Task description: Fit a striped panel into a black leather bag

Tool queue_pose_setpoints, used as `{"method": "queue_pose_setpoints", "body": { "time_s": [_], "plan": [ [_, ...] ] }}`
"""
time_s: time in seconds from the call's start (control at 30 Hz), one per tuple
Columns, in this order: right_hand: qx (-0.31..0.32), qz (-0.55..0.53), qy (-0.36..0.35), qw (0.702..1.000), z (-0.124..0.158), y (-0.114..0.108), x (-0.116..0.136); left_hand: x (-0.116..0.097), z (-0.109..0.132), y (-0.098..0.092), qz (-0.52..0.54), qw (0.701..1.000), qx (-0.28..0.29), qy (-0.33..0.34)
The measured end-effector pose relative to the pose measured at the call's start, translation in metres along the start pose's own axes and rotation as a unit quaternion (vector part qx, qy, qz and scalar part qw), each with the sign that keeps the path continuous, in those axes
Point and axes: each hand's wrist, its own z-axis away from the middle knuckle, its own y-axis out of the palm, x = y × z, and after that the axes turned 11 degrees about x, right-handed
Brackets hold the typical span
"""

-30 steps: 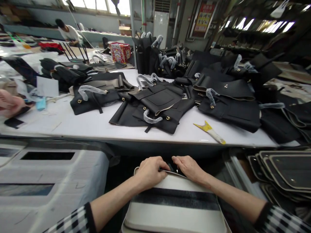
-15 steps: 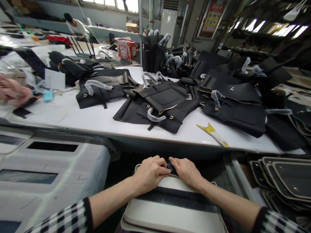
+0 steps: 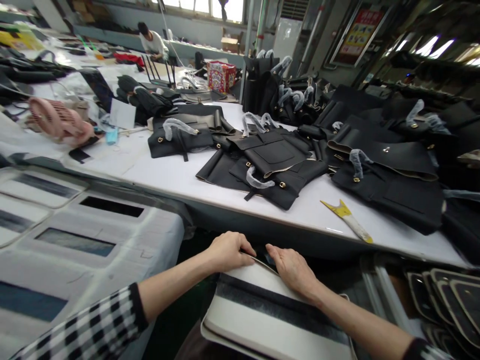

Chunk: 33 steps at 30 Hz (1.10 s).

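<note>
A white bag panel point(image 3: 262, 325) with a broad black stripe lies across my lap, apparently on top of at least one similar layer. My left hand point(image 3: 229, 251) is closed on its far edge, thumb above and the other fingers curled over the rim. Along the same edge, further right, my right hand point(image 3: 294, 270) grips the panel; some of its fingers are hidden behind the rim. A small gap separates the two hands, with something dark and hard to make out in it.
Black bags point(image 3: 270, 150) with plastic-wrapped handles cover much of the white table point(image 3: 150, 175). A yellow-ended tool point(image 3: 347, 219) lies near its front edge. Striped panels point(image 3: 41, 187) lie left; dark, pale-edged pieces point(image 3: 450, 295) are stacked right. A person point(image 3: 152, 40) works far back.
My hands have moved slightly apart at the panel's far edge, and the dark bit between them shows less. The panel has tilted, its right side lower. The view has turned left.
</note>
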Motion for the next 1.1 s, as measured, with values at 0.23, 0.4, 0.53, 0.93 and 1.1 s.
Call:
{"method": "queue_pose_setpoints", "body": {
  "time_s": [0.23, 0.4, 0.53, 0.93, 1.1],
  "plan": [
    [0.01, 0.026, -0.005, 1.0, -0.003, 0.002, 0.0, 0.025, 0.01, 0.014, 0.108, 0.994, -0.022, -0.01],
    [0.014, 0.03, -0.011, 0.999, -0.008, 0.003, 0.011, 0.028, 0.014, 0.019, 0.082, 0.993, -0.086, 0.026],
    [0.02, 0.028, -0.022, 0.999, -0.014, 0.005, 0.023, 0.029, 0.019, 0.017, 0.024, 0.994, -0.095, 0.053],
    [0.046, 0.05, -0.052, 0.996, -0.021, 0.009, 0.044, 0.04, 0.033, 0.01, 0.296, 0.954, -0.046, 0.004],
    [0.067, 0.049, -0.075, 0.994, -0.026, 0.008, 0.054, 0.045, 0.037, 0.019, 0.263, 0.957, -0.121, 0.012]
  ]
}}
